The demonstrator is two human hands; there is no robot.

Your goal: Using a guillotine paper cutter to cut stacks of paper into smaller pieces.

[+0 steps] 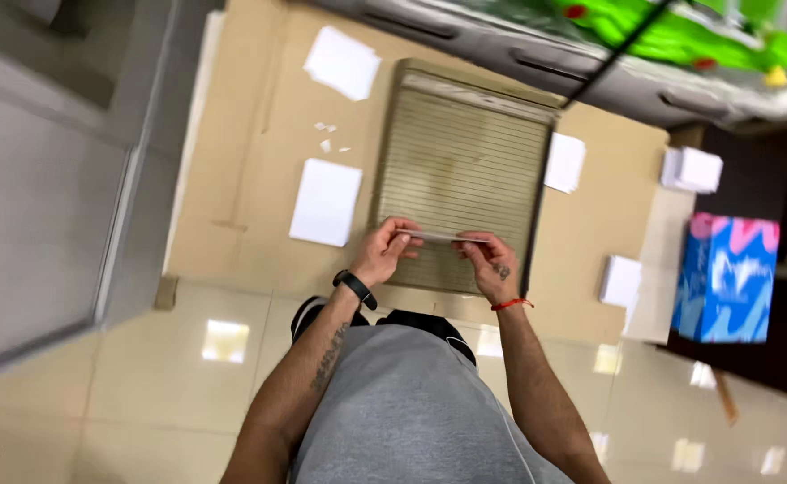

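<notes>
Thin white sheet (441, 237) — seen edge-on, held level between both hands above a ridged tan board (465, 170). Head view: left hand (384, 251) pinches the sheet's left end, fingers curled closed on it; right hand (490, 260) pinches the right end likewise. Board lies on brown cardboard (241, 134) — white paper stacks (326, 202) near it, blue-pink box (726, 278) well right.

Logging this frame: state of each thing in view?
left hand: pinching one end of the thin sheet
right hand: pinching the other end
thin sheet: held edge-on, level, above the ridged board
ridged board: flat on cardboard
white paper stack: lying flat, untouched
</notes>
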